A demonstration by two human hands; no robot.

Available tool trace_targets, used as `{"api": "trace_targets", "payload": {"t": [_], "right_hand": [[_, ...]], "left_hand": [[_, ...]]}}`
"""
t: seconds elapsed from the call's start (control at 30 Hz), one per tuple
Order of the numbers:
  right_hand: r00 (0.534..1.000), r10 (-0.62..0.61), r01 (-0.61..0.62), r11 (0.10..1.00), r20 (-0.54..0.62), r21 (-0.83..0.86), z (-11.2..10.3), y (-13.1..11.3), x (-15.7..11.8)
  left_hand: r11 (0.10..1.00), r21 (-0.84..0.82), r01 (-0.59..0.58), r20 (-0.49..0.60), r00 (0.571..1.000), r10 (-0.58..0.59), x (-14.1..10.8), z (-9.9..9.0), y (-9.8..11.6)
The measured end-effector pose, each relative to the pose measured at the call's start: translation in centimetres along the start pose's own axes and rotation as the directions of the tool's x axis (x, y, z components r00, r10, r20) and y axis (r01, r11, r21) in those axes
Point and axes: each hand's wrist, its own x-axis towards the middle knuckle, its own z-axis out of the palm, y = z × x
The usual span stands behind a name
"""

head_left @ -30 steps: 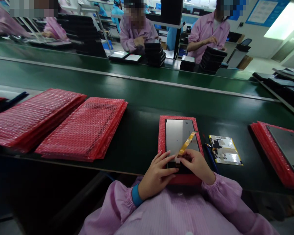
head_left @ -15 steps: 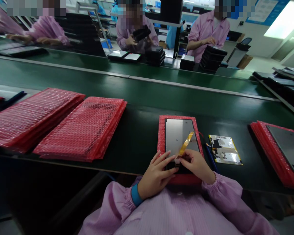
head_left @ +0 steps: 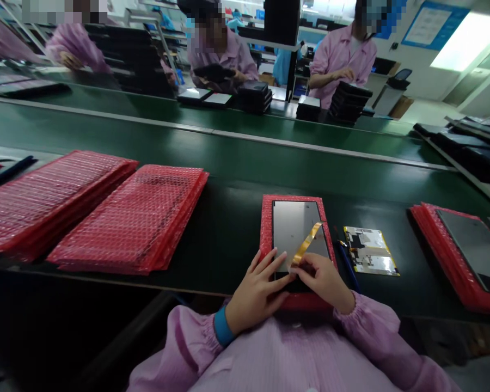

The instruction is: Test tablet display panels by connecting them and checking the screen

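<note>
On the surface (head_left: 228,267), a display panel (head_left: 298,228) atop a bubble-wrap bag (head_left: 265,239), with a ribbon cable (head_left: 308,245) lying across the panel. Just right of the bag, a pen (head_left: 348,267), then a circuit board (head_left: 369,250). Farther right, a stack of bags (head_left: 436,256) under a second panel (head_left: 473,245). To the left, two more stacks (head_left: 130,220). Behind the surface, a conveyor belt (head_left: 228,147).

From out here I can't see where the amber ribbon cable (head_left: 307,245) ends (my left hand (head_left: 257,294) and right hand (head_left: 323,280) cover it). Markings on the flat gold-edged board (head_left: 369,250) are too small to read, and the red bubble-wrap stack (head_left: 445,250) runs off the right edge.
</note>
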Motion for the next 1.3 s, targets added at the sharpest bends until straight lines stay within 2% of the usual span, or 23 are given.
{"api": "trace_targets", "payload": {"t": [0.1,0.2,0.23,0.27,0.33,0.4,0.5,0.57,0.67,0.73,0.83,0.9,0.97,1.03,1.07,1.13,1.2,1.3], "right_hand": [[0.989,-0.016,-0.005,0.990,-0.149,-0.139,-2.4,1.4,-0.6],[0.914,-0.001,-0.153,0.925,-0.405,-0.348,-6.9,5.0,-0.9],[0.889,0.000,-0.210,0.888,-0.457,-0.409,-8.4,6.4,-1.0],[0.878,0.000,-0.253,0.849,-0.479,-0.464,-9.8,7.8,-1.1],[0.884,0.008,-0.303,0.773,-0.468,-0.558,-11.7,10.1,-1.1],[0.905,0.021,-0.314,0.707,-0.425,-0.634,-12.3,11.4,-1.2],[0.926,0.038,-0.316,0.624,-0.377,-0.715,-11.7,11.9,-1.4],[0.932,0.042,-0.315,0.584,-0.359,-0.748,-11.3,11.9,-1.5],[0.936,0.023,-0.303,0.558,-0.350,-0.773,-11.1,11.7,-1.5],[0.926,-0.017,-0.302,0.564,-0.376,-0.769,-11.2,11.5,-1.7],[0.868,-0.140,-0.307,0.602,-0.476,-0.737,-10.7,10.0,-2.7],[0.839,-0.245,-0.234,0.644,-0.486,-0.728,-9.3,7.9,-3.9],[0.872,-0.329,-0.047,0.680,-0.362,-0.732,-7.0,5.4,-4.9],[0.923,-0.347,0.140,0.704,-0.165,-0.696,-4.2,3.2,-5.5],[0.948,-0.308,0.181,0.728,-0.080,-0.661,-2.8,2.4,-5.5],[0.965,-0.262,0.192,0.756,-0.020,-0.626,-0.6,1.7,-5.3],[0.961,-0.267,0.173,0.789,-0.075,-0.589,0.5,1.9,-4.8],[0.918,-0.331,0.175,0.835,-0.221,-0.521,0.3,3.2,-4.8]], "left_hand": [[0.999,-0.042,-0.003,0.006,1.000,0.003,-0.2,0.0,-0.6],[0.989,-0.145,0.035,-0.022,0.999,-0.038,-0.4,0.0,-1.1],[0.978,-0.197,0.064,-0.045,0.996,-0.075,-0.4,0.1,-1.2],[0.961,-0.257,0.099,-0.070,0.990,-0.121,-0.5,0.1,-1.3],[0.904,-0.393,0.170,-0.110,0.967,-0.230,-0.5,0.1,-1.3],[0.817,-0.524,0.242,-0.111,0.931,-0.348,-0.5,-0.1,-1.3],[0.669,-0.667,0.328,-0.068,0.868,-0.493,-0.1,-0.8,-1.2],[0.555,-0.744,0.371,0.007,0.836,-0.549,0.3,-1.5,-1.3],[0.284,-0.872,0.398,0.193,0.815,-0.547,1.0,-2.8,-1.3],[0.104,-0.918,0.382,0.274,0.804,-0.528,1.3,-3.4,-1.4],[-0.057,-0.935,0.351,0.323,0.771,-0.549,1.5,-4.0,-1.4],[-0.149,-0.930,0.336,0.359,0.749,-0.557,1.5,-4.2,-1.4],[-0.242,-0.917,0.316,0.399,0.725,-0.562,1.7,-4.3,-1.5],[-0.326,-0.901,0.286,0.428,0.704,-0.566,2.1,-4.3,-1.5],[-0.358,-0.894,0.271,0.438,0.700,-0.564,2.3,-4.4,-1.4],[-0.392,-0.888,0.239,0.437,0.699,-0.565,2.7,-4.6,-1.3],[-0.399,-0.895,0.202,0.412,0.717,-0.562,2.8,-4.8,-1.1],[-0.420,-0.891,0.172,0.390,0.762,-0.516,2.5,-4.6,-1.0]]}}
